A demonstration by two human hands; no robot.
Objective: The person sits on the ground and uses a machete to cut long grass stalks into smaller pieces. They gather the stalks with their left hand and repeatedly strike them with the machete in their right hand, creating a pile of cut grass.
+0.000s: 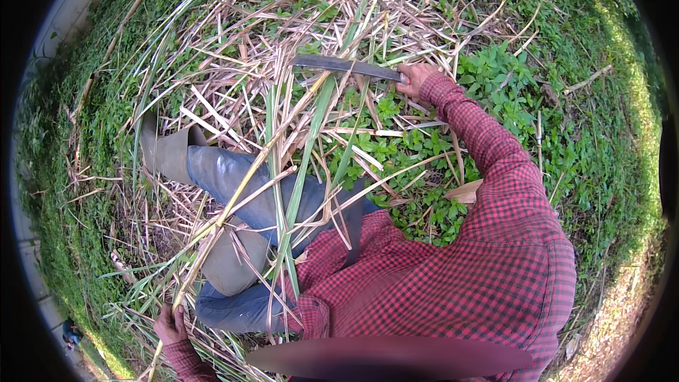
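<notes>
My right hand (417, 80) is closed around the handle of a machete (346, 66), its dark blade pointing left over dry leaf litter. That blade lies across a long yellowish stalk (272, 143) with green and dry strap-like leaves, though I cannot tell whether they touch. At the lower left, my left hand (170, 324) grips the same stalk near its lower end. The stalk slants up and right from there, passing over my legs in blue trousers. Long green leaves (305, 163) hang from it across my thigh.
Grey-brown boots (168, 155) cover my lower legs. Cut dry stalks and leaves (233, 64) are strewn ahead, among low green weeds (502, 78). A pale block wall (67, 18) runs along the far left. A dark brim crosses the bottom of the view.
</notes>
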